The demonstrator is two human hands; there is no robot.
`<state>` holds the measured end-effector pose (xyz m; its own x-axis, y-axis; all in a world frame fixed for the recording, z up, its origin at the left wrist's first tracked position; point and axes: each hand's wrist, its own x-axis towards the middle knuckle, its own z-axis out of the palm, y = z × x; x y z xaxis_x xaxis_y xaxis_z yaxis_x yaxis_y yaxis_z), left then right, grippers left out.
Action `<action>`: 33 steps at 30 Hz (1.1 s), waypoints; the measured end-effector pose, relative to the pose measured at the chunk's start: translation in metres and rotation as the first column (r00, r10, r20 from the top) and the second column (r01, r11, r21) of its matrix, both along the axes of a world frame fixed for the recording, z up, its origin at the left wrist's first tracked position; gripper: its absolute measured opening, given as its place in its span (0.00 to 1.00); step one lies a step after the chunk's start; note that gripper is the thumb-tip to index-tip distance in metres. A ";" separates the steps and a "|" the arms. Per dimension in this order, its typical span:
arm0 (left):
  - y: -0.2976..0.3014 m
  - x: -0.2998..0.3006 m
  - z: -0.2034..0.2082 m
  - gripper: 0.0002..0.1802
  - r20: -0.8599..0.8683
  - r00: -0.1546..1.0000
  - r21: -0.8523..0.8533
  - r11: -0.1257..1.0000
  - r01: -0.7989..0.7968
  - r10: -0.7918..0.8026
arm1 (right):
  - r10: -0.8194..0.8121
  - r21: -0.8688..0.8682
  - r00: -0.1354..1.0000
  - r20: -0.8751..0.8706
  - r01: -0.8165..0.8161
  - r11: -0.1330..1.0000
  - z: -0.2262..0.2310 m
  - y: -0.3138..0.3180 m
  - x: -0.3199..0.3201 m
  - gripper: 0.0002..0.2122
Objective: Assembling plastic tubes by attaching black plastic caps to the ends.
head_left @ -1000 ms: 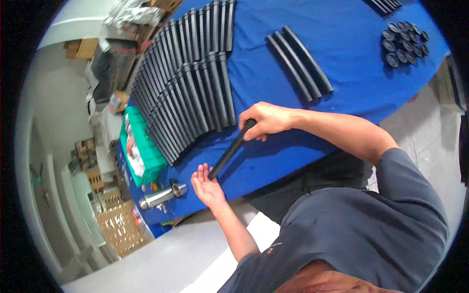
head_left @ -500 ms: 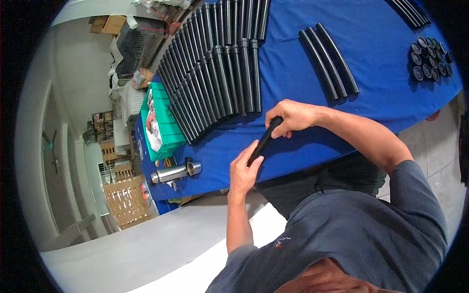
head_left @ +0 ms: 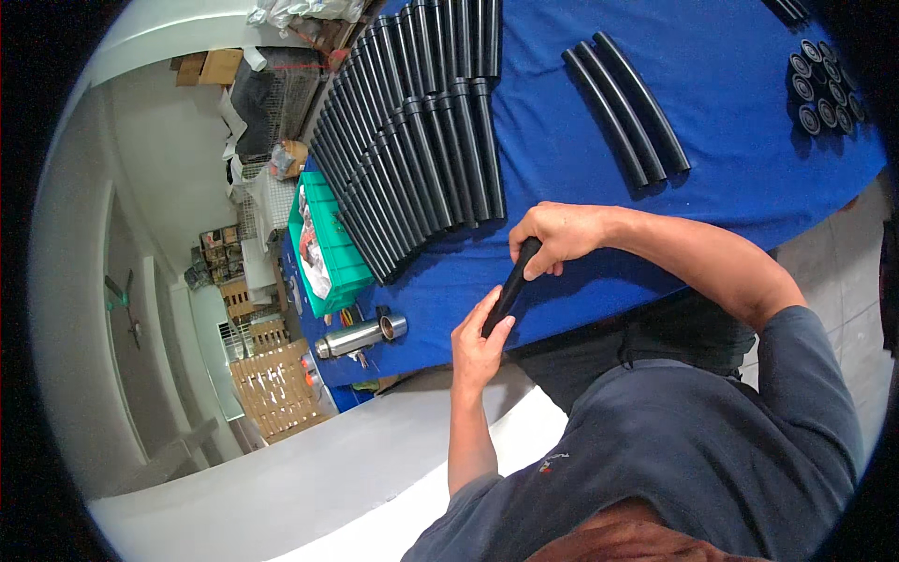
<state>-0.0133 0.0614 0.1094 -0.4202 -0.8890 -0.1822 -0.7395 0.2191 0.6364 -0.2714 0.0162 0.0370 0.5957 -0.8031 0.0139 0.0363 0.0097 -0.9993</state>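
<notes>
My right hand (head_left: 559,240) is closed around the upper end of a short black tube (head_left: 510,286), held just above the blue-covered table (head_left: 740,178) near its front edge. My left hand (head_left: 479,343) holds the tube's lower end, with the thumb pressed against it. Beyond my hands, many similar black tubes (head_left: 421,140) lie side by side in rows on the cloth.
Three longer black tubes (head_left: 623,108) lie apart at the centre right. A cluster of small black round parts (head_left: 824,89) sits at the far right. A green crate (head_left: 323,248) and a steel flask (head_left: 361,337) are at the table's left end. Wooden pallets and boxes stand beyond.
My left hand has slid up the tube toward my right hand and closed on its lower end. The view has shifted with my head.
</notes>
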 end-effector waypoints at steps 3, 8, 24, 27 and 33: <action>-0.003 0.003 0.002 0.24 0.036 0.999 0.005 1.000 -0.001 0.001 | 0.035 0.064 0.998 0.046 -0.038 0.997 -0.003 -0.002 -0.001 0.15; -0.028 -0.002 0.024 0.27 -0.400 0.872 0.067 0.958 -0.279 0.282 | 0.172 0.216 0.963 0.209 -0.217 0.952 -0.009 -0.001 -0.004 0.31; -0.124 -0.167 -0.042 0.26 0.444 0.891 -0.530 0.774 0.347 -0.096 | 0.703 0.124 0.695 0.153 -0.719 0.684 -0.027 0.020 0.031 0.25; -0.132 -0.172 -0.048 0.27 0.478 0.876 -0.512 0.793 0.331 -0.057 | 0.696 0.131 0.704 0.145 -0.711 0.691 -0.028 0.020 0.031 0.23; -0.146 -0.178 -0.056 0.27 0.456 0.889 -0.531 0.790 0.308 -0.040 | 0.712 0.146 0.686 0.151 -0.727 0.670 -0.028 0.016 0.031 0.28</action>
